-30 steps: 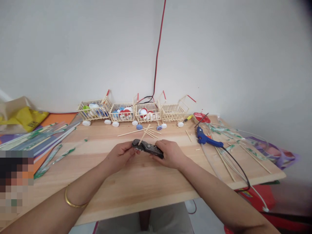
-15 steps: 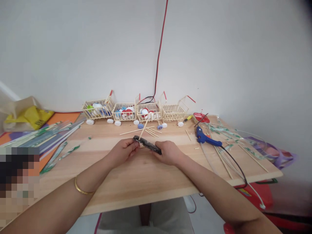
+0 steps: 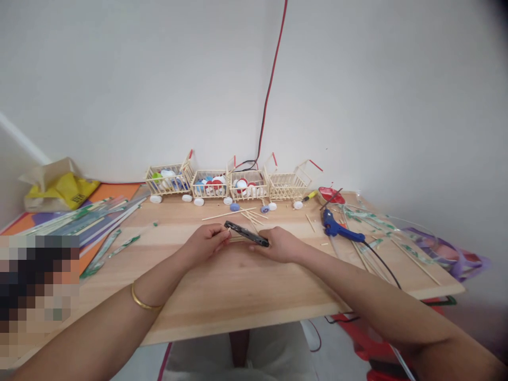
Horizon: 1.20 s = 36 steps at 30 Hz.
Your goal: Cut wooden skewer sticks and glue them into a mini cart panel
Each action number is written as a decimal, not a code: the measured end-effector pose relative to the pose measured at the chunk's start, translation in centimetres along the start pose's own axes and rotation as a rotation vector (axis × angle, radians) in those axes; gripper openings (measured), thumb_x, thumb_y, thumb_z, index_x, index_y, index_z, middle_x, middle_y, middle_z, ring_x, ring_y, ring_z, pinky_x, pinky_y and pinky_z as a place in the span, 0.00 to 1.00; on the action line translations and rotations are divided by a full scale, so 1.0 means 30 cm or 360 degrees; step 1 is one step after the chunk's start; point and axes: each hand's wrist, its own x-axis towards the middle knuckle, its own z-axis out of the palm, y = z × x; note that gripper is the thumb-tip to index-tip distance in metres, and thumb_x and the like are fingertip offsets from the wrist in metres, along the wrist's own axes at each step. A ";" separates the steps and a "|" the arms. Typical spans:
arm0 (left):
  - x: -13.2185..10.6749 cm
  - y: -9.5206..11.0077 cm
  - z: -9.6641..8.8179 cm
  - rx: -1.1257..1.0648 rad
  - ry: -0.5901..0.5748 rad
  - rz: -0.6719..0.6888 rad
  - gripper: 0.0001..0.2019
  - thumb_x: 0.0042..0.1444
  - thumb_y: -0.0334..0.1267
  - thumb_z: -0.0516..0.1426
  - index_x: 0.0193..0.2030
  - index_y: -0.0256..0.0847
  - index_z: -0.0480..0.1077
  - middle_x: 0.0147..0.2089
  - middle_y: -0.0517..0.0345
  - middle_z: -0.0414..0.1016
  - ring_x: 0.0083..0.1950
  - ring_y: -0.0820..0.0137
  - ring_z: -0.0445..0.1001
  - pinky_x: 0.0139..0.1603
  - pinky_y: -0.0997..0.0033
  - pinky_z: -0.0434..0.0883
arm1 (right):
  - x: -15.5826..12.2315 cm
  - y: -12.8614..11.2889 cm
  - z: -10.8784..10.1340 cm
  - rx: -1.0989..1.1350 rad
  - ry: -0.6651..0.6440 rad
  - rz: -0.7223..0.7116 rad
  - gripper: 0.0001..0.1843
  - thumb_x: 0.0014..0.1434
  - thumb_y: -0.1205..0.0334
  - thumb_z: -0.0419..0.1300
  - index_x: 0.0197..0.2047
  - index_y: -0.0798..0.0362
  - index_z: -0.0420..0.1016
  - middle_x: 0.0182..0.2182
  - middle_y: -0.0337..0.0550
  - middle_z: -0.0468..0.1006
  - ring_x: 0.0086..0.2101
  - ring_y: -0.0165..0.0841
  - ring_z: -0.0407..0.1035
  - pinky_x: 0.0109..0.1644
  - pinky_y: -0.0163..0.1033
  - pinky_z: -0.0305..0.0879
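My right hand (image 3: 280, 244) is closed around a pair of dark pliers (image 3: 248, 234), whose jaw end points left. Against that end my left hand (image 3: 206, 242) is closed in a pinch on a short wooden stick, mostly hidden by the fingers. Pale thin sticks (image 3: 238, 239) lie on the table behind the pliers. Beyond them is a small pile of loose sticks (image 3: 251, 216). Two blue wheels, one at left (image 3: 234, 207) and one at right (image 3: 264, 209), rest near that pile.
Several stick-built model carts (image 3: 210, 182) line the wall, some holding coloured caps. At right are a blue glue gun (image 3: 337, 228) with its cord, a red dish (image 3: 332, 196) and a yellow-handled tool (image 3: 309, 196). Packaged sticks (image 3: 91, 219) and a yellow bag (image 3: 65, 190) lie left. A blurred-out patch covers the lower left.
The long stick that stood up from the pliers' jaws is no longer there. More sticks cross in the pile behind. My view has shifted slightly left; both hands remain close together.
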 end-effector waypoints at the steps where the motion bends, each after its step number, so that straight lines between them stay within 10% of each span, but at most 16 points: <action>1: 0.001 0.000 -0.002 -0.0022 0.0022 -0.0007 0.16 0.54 0.49 0.54 0.27 0.37 0.67 0.15 0.68 0.56 0.16 0.80 0.52 0.17 0.80 0.48 | -0.002 0.007 -0.010 0.0021 -0.0014 -0.0008 0.23 0.54 0.40 0.53 0.29 0.54 0.71 0.23 0.43 0.74 0.24 0.31 0.65 0.26 0.32 0.49; 10: 0.009 0.002 -0.020 -0.0879 0.0067 -0.0055 0.11 0.50 0.37 0.60 0.39 0.36 0.68 0.35 0.57 0.73 0.26 0.77 0.71 0.23 0.78 0.68 | -0.067 0.125 -0.099 0.0082 0.0334 0.0010 0.27 0.52 0.38 0.54 0.40 0.54 0.71 0.31 0.43 0.74 0.31 0.34 0.66 0.32 0.34 0.56; 16: 0.011 0.008 -0.029 -0.1228 0.0113 -0.0063 0.05 0.54 0.29 0.56 0.38 0.34 0.69 0.42 0.50 0.75 0.43 0.68 0.76 0.44 0.70 0.74 | -0.142 0.218 -0.071 -0.0185 0.0170 -0.0310 0.41 0.42 0.34 0.60 0.53 0.54 0.67 0.41 0.53 0.72 0.42 0.43 0.64 0.46 0.45 0.59; 24: 0.010 0.016 -0.029 -0.1470 0.0129 -0.0112 0.06 0.55 0.27 0.54 0.39 0.32 0.69 0.47 0.41 0.75 0.52 0.60 0.73 0.53 0.61 0.70 | -0.152 0.251 -0.046 -0.0359 0.0107 -0.0443 0.56 0.39 0.32 0.60 0.65 0.55 0.51 0.57 0.60 0.58 0.58 0.51 0.49 0.61 0.58 0.39; 36: 0.001 0.021 -0.016 -0.1648 -0.0076 -0.0070 0.07 0.58 0.29 0.52 0.38 0.32 0.71 0.51 0.45 0.73 0.55 0.62 0.70 0.55 0.64 0.67 | 0.052 -0.111 -0.044 0.0241 0.0718 -0.0630 0.11 0.61 0.58 0.53 0.39 0.53 0.73 0.36 0.44 0.75 0.39 0.33 0.67 0.45 0.38 0.59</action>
